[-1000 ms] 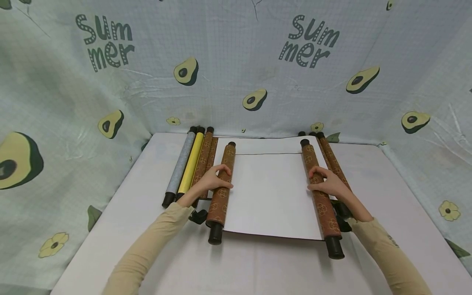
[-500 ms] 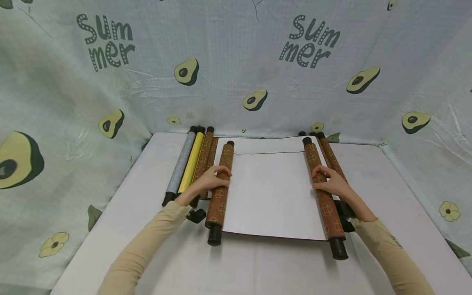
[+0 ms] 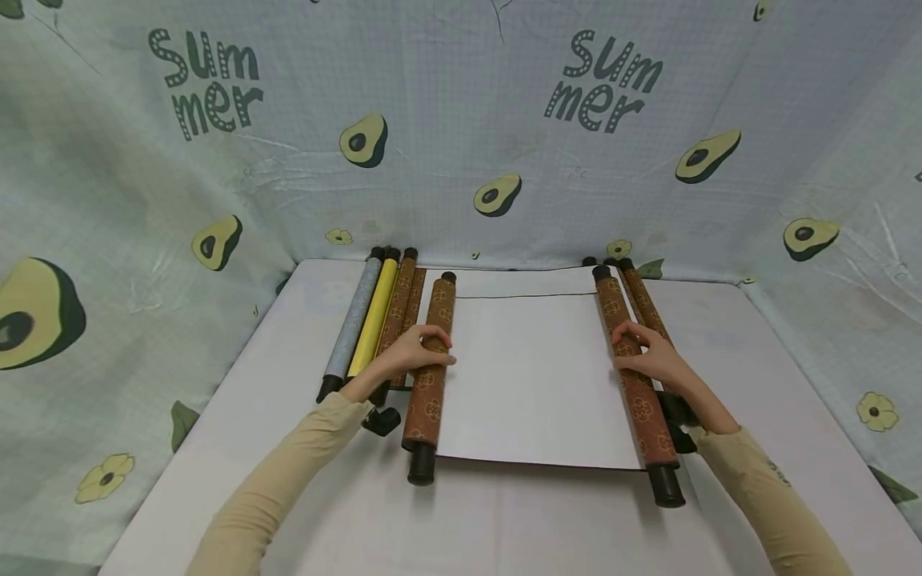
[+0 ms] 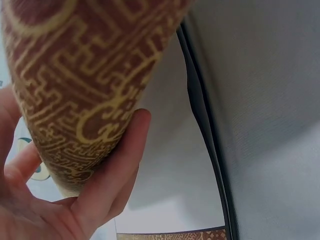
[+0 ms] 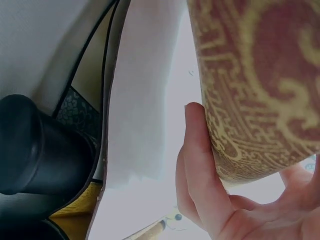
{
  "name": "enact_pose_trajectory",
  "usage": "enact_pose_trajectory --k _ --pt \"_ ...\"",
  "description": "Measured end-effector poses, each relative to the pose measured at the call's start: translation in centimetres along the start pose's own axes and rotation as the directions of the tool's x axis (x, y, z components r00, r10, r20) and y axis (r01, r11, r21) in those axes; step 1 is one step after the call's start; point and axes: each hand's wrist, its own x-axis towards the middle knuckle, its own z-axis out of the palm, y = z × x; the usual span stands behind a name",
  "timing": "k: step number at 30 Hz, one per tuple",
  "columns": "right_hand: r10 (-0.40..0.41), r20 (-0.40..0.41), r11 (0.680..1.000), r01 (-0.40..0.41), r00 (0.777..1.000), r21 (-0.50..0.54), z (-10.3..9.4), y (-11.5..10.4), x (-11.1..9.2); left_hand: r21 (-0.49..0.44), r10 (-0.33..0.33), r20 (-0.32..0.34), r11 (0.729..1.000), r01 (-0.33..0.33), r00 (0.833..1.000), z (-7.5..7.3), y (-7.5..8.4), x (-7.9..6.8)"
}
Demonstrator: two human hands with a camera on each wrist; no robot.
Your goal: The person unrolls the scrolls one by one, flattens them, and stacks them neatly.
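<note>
A scroll lies partly unrolled, a white sheet stretched between two brown rolls with gold patterns and black end knobs. My left hand grips the left roll, thumb on its inner side and fingers over the top. Around the right roll my right hand curls the same way. In the left wrist view the fingers wrap under the patterned roll. The right wrist view has the fingers at the underside of the other roll. The sheet's near edge is raised, casting a shadow below.
Left of the scroll, grey, yellow and brown rolls lie side by side. Another white sheet spreads behind, with brown rolls at its right. A printed cloth hangs at the back.
My right hand and the right roll have moved to the right; the left roll has shifted slightly left. The white sheet between them now shows a little wider.
</note>
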Motion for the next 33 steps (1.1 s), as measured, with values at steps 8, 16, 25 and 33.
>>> enact_pose_trajectory --k 8,16,25,33 --pt "0.026 0.039 0.998 -0.028 0.999 0.050 -0.7 -0.2 -0.3 0.031 0.034 -0.041 0.999 -0.033 0.999 -0.2 0.2 -0.1" --pt "0.015 0.031 1.000 -0.016 0.999 0.021 -1.0 0.3 -0.3 0.036 0.045 -0.040 0.998 -0.044 0.998 -0.5 0.2 0.0" --pt "0.013 0.023 0.997 -0.012 1.000 -0.076 -1.4 0.3 -0.7 0.090 0.019 -0.057 0.996 -0.014 0.998 -0.5 0.1 -0.1" --pt "-0.006 0.020 0.992 0.008 1.000 -0.125 -1.7 0.7 -1.1 0.148 0.000 -0.026 0.989 0.004 1.000 -0.6 0.2 -0.8"
